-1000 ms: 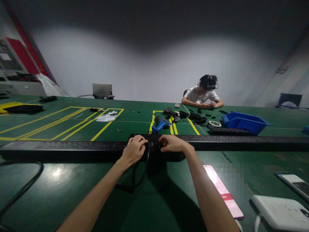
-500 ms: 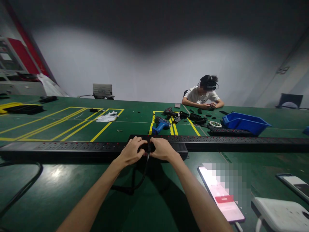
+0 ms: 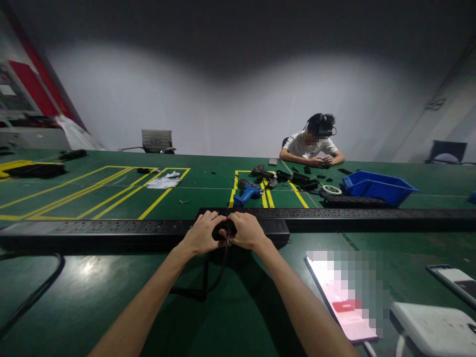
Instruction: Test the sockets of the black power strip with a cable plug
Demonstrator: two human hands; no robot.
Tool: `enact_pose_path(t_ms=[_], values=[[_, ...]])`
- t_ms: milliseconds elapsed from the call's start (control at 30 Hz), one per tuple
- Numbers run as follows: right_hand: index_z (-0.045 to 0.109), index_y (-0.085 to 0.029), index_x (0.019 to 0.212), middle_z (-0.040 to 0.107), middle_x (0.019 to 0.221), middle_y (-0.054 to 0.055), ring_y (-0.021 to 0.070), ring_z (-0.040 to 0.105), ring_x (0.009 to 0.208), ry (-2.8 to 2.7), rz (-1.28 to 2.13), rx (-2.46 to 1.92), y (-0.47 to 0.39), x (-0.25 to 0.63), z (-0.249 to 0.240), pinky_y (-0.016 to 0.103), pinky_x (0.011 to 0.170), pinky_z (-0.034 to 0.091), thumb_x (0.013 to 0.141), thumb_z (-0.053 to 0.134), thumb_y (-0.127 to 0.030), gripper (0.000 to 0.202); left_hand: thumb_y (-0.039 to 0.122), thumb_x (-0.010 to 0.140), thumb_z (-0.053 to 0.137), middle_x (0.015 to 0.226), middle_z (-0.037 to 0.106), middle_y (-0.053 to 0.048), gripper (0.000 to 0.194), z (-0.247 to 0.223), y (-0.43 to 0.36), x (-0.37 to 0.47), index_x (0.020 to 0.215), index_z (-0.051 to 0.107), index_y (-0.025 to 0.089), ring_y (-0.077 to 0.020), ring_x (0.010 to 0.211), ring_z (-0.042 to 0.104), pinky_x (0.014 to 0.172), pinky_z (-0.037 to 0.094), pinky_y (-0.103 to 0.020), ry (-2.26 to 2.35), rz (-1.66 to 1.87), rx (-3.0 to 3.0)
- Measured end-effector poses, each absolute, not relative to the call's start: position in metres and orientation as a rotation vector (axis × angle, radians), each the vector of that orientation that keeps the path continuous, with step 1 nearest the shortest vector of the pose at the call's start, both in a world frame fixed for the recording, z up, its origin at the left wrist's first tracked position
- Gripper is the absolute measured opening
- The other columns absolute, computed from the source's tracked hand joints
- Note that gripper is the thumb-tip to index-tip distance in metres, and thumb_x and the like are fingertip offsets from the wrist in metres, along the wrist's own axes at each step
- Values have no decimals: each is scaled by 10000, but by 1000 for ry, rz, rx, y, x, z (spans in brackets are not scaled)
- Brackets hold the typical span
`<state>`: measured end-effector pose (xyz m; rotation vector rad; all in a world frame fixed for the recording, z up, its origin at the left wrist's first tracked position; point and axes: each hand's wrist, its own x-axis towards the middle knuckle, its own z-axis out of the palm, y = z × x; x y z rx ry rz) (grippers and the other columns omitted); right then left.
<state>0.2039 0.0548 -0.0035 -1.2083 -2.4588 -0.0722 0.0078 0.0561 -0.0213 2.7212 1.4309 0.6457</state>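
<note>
Both my hands meet over the near side of the long black power strips, where the ends of the left power strip (image 3: 122, 229) and right power strip (image 3: 349, 215) lie one behind the other. My left hand (image 3: 204, 231) is closed, its thumb and fingers curled about the left side of a black plug (image 3: 229, 228). On the plug's other side, my right hand (image 3: 246, 230) is closed with its fingers bent over the top. From the plug a black cable (image 3: 225, 258) hangs down and loops on the table. Fingers hide where the plug touches the strip.
Beyond the strips lie a blue power drill (image 3: 247, 193), black parts (image 3: 303, 181), a white tape roll (image 3: 331, 190) and a blue bin (image 3: 377, 187). A phone (image 3: 342, 302) and a white device (image 3: 435, 327) are at the near right. Across the table sits a person (image 3: 312, 146).
My right hand has shifted slightly left, its fingers now closer to my left hand over the plug. My left hand stays nearly where it was.
</note>
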Motion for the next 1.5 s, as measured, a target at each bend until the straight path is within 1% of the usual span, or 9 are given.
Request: enact_pose_path(t_ms=[67,400,533,700,833,967,1233,1400,1500], values=[[591,-170,1034,639,976,101,213,598,882,-2457,-83,-1218,55,204,-4,297,768,392,901,438,-621,494,513,650,722,1025,560,-56,576,-23,58,8,1137,585,238,-264,973,463,855,377,-390,1458,641,2711],[595,-172,1015,646,975,98,215,599,869,-2472,-150,-1259,56,202,-6,295,757,390,915,451,-581,445,580,663,716,1003,566,-57,617,-25,60,9,1173,588,259,-260,964,465,835,374,-380,1509,598,2712],[595,-152,992,647,983,109,211,604,895,-2537,-182,-1264,56,201,-5,296,780,392,949,442,-509,390,448,698,721,1026,570,-60,544,-25,60,10,1193,586,265,-264,999,464,863,372,-387,1548,568,2687],[592,-150,983,652,972,111,210,617,868,-2572,-210,-1268,59,198,-4,294,749,394,974,384,-500,408,274,702,690,1015,575,-60,485,-22,57,13,1179,605,271,-263,1015,469,868,382,-387,1597,555,2639],[592,-156,971,657,962,112,213,625,865,-2577,-208,-1306,62,197,-4,285,727,397,979,368,-490,402,217,684,670,1011,576,-62,486,-20,56,14,1164,619,268,-264,1024,471,877,387,-393,1616,565,2601],[579,-159,986,653,973,107,212,619,867,-2566,-237,-1304,61,198,-4,283,723,396,976,403,-438,330,204,678,661,1018,577,-63,499,-19,56,14,1170,619,272,-262,1023,472,889,387,-397,1629,567,2584],[563,-155,973,631,961,96,202,591,865,-2539,-260,-1245,57,198,-7,299,771,385,974,421,-384,270,238,675,688,984,582,-55,488,-19,56,15,1156,623,284,-260,1004,479,871,387,-392,1625,590,2568],[566,-174,1031,630,992,90,211,599,890,-2556,-64,-1233,60,205,0,284,722,397,923,489,-481,335,412,681,723,1001,577,-50,495,-22,58,13,1149,617,287,-258,995,474,868,376,-386,1594,606,2596],[569,-181,1093,627,1049,95,215,601,920,-2586,96,-1250,59,212,9,280,730,410,854,590,-434,349,493,683,716,1001,573,-50,516,-23,59,12,1142,616,277,-252,981,473,854,371,-377,1572,605,2614]])
